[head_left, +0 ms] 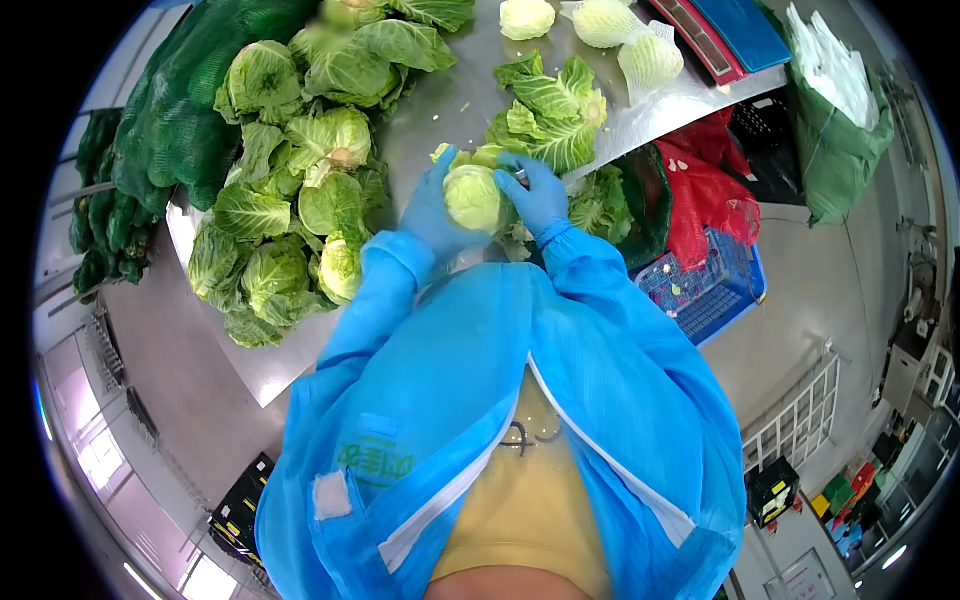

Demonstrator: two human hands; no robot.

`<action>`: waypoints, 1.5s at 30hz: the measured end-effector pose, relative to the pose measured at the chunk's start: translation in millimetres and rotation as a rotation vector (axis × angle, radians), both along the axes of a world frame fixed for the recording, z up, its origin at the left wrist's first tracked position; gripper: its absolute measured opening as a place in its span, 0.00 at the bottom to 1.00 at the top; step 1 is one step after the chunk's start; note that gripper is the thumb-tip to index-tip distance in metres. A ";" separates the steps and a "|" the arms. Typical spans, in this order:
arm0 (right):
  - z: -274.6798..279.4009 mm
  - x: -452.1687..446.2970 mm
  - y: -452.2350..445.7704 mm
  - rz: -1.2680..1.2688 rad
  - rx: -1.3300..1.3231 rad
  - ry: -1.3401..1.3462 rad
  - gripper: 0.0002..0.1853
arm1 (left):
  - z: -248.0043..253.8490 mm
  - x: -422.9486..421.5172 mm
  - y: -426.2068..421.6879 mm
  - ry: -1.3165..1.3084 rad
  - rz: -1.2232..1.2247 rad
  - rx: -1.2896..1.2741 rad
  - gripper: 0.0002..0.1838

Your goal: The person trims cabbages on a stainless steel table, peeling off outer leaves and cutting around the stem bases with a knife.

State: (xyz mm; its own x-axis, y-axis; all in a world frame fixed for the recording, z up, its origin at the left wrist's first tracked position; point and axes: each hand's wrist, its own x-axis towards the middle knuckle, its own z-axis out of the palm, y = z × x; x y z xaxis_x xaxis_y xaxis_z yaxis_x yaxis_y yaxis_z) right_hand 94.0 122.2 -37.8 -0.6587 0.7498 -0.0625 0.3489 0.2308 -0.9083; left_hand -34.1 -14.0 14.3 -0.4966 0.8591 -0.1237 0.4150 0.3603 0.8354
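Note:
A pale green, trimmed cabbage (473, 198) is between my two gloved hands, close to my body at the table's edge. My left hand (432, 212) is closed around its left side. My right hand (537, 193) is at its right side, fingers curled on a small dark-and-silver tool (521, 177) whose kind I cannot make out. Loose green leaves (487, 156) show just behind the cabbage. Spread outer cabbage leaves (550, 112) lie on the table beyond my right hand.
Untrimmed cabbages (335, 140) are heaped at left beside green mesh sacks (190, 95). A bare cabbage (526, 18) and net-wrapped ones (650, 62) sit at the back. A blue crate (715, 295) and red mesh bag (700, 185) stand right of the metal table (450, 110).

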 end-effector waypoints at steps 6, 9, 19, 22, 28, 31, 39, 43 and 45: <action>-19.4 9.7 -18.8 -0.033 -0.159 -0.093 0.19 | -32.3 -21.3 -10.7 -0.627 0.182 0.103 0.47; -18.7 15.6 -34.3 -0.081 0.009 -0.110 0.17 | -16.9 -5.3 -11.6 -1.140 0.482 0.094 0.37; 7.9 30.3 -36.2 -0.262 0.001 0.241 0.22 | -19.8 10.3 -3.5 -1.762 0.483 -0.170 0.42; 9.8 20.8 -20.3 -0.215 0.062 0.096 0.28 | 3.5 28.0 18.6 -1.368 0.628 -0.131 0.46; 13.6 27.8 12.6 -0.098 -0.071 0.024 0.26 | -17.8 8.4 44.8 0.213 0.048 0.127 0.61; 28.3 33.2 23.7 -0.038 -0.210 0.052 0.25 | -20.2 -1.6 54.1 -0.119 0.085 0.160 0.61; 17.7 21.5 36.3 0.283 0.153 -0.318 0.32 | -23.1 -8.3 54.3 0.074 0.094 0.072 0.58; 17.1 18.7 37.1 0.301 0.187 -0.329 0.32 | -17.6 -7.7 54.1 -0.090 0.130 0.140 0.58; 20.3 17.4 37.1 0.304 0.204 -0.368 0.31 | -19.7 -7.5 52.8 -0.087 0.125 0.141 0.57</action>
State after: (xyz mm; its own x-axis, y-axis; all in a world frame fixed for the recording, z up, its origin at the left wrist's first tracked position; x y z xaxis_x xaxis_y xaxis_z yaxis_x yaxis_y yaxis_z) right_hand 111.4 159.3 -17.5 -0.8107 0.5489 -0.2036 0.5264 0.5310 -0.6640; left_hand -41.6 38.8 -5.3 -0.5934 0.8031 -0.0542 0.2983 0.2819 0.9119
